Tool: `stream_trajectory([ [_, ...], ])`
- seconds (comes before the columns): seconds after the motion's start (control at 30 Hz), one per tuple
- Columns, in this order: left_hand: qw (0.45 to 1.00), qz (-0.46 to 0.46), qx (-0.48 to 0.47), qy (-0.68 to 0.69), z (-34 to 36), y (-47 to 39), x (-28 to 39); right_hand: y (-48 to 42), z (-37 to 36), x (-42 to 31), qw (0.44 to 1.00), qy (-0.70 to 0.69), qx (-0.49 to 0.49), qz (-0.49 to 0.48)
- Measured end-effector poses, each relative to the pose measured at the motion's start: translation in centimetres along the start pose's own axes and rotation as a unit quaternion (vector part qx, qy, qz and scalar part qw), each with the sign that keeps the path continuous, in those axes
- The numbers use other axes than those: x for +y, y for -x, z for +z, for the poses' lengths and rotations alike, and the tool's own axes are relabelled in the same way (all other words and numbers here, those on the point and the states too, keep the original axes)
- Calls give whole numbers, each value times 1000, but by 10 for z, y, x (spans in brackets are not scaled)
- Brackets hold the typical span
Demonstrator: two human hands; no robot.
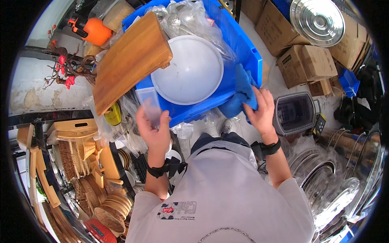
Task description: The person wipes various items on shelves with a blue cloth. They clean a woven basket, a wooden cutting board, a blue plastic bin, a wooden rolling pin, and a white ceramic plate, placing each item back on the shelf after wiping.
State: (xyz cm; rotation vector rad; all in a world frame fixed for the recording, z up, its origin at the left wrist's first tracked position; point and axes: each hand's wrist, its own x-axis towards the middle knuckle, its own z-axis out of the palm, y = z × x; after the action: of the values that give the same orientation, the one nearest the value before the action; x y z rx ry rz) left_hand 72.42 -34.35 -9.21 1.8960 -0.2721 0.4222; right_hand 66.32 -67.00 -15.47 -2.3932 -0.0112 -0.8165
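My left hand grips a small translucent plastic container, its outline blurred. In my right hand is a bunched blue cloth, draped over the near right edge of a large blue plastic bin. A round, white translucent basin or lid lies in the front of the bin, with small dark specks on its surface. Behind it sit clear plastic bags with shiny metal items inside. Across the bin's left side rests a thick wooden board, reaching beyond the rim.
Left are an orange spray bottle, a branch with red flowers and shelves of wicker baskets. On the right stand cardboard boxes, a round metal lid, a grey plastic bin and plastic-wrapped metal trays.
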Motion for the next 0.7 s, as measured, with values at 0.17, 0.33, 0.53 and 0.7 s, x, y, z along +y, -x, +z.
stream_trajectory([
  [0.17, 996, 53, -10, -65, -29, -40, -2, 17, 34, -38, 999, 40, -22, -14],
  [0.33, 962, 151, -167, -157, -25, -74, -4, 40, 97, -105, 982, 35, -86, -164],
  [0.53, 983, 148, -97, -41, -14, -59, -30, 48, 88, -80, 972, 105, -80, -195],
  [0.7, 978, 202, -48, 7, -4, -57, -53, 49, 44, -49, 980, 196, -3, -18],
])
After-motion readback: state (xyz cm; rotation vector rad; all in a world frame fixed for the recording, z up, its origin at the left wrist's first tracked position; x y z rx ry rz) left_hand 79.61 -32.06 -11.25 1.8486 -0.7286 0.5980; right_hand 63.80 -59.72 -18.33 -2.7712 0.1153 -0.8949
